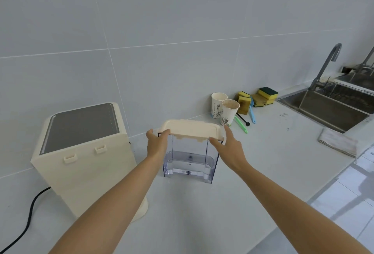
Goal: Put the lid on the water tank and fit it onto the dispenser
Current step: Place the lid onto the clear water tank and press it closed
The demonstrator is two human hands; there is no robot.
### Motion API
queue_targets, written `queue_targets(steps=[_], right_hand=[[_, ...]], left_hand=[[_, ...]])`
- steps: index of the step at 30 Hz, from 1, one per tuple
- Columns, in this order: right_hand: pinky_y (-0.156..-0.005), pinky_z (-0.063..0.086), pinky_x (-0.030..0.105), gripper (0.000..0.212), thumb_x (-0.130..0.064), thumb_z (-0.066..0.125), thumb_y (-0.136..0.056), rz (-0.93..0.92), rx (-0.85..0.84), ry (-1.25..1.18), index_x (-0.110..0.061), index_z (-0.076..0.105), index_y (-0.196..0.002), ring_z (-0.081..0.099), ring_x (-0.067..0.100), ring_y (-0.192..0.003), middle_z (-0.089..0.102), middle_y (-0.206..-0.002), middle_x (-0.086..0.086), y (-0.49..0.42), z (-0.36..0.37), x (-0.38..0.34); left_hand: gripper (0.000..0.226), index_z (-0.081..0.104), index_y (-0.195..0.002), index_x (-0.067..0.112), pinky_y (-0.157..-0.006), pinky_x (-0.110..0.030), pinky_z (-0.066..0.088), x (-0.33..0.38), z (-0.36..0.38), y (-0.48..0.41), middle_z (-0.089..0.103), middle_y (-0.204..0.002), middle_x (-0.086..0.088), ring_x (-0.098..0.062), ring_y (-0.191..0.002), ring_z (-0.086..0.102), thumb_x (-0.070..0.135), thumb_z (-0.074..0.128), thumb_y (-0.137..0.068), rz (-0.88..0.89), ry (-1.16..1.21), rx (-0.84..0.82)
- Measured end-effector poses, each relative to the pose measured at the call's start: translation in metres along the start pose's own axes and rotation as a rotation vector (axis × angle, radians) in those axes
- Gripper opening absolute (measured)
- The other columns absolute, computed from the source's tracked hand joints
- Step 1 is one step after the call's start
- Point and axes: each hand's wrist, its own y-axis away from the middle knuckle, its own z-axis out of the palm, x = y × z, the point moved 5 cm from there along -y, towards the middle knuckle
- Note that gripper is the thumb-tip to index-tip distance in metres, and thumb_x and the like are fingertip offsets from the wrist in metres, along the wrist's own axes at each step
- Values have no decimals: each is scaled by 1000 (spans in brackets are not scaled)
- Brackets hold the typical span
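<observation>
A clear plastic water tank [189, 162] stands upright on the white counter in the middle of the view. A cream lid [190, 128] lies over its top opening, slightly tilted. My left hand [156, 144] grips the lid's left end with thumb on top. My right hand [230, 146] holds the lid's right end, fingers spread along its edge. The cream dispenser [85, 158] with a dark grey top stands to the left of the tank, its back side with two small clips facing me.
Two paper cups [223, 108], yellow sponges [257, 98] and small brushes [245, 120] sit behind the tank by the tiled wall. A steel sink [327, 110] with a tap is at the right, a folded cloth [338, 141] beside it. A black cable [30, 211] runs from the dispenser.
</observation>
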Motion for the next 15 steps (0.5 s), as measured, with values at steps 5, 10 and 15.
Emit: queue_targets(steps=[5, 10, 15], right_hand=[[-111, 26, 41, 72, -39, 49, -88, 93, -29, -186, -16, 13, -146, 27, 28, -139, 22, -155, 6, -39, -8, 0], [-102, 32, 36, 65, -40, 44, -90, 163, -138, -197, -15, 20, -145, 26, 27, -139, 21, -155, 6, -63, 3, 0], [-91, 32, 30, 55, -32, 45, -92, 120, -166, -237, -12, 30, -142, 31, 25, -135, 28, -151, 9, -71, 6, -4]], left_hand=[[84, 2, -146, 14, -108, -44, 27, -11, 6, 4, 24, -152, -10, -31, -136, 29, 40, 54, -86, -168, 50, -24], [91, 0, -146, 12, -111, -47, 22, -15, 19, 7, 21, -153, -11, -32, -138, 24, 51, 53, -83, -277, 61, -55], [92, 3, -145, 9, -111, -48, 22, -16, 29, 2, 22, -153, -12, -32, -138, 23, 52, 54, -82, -308, 82, -25]])
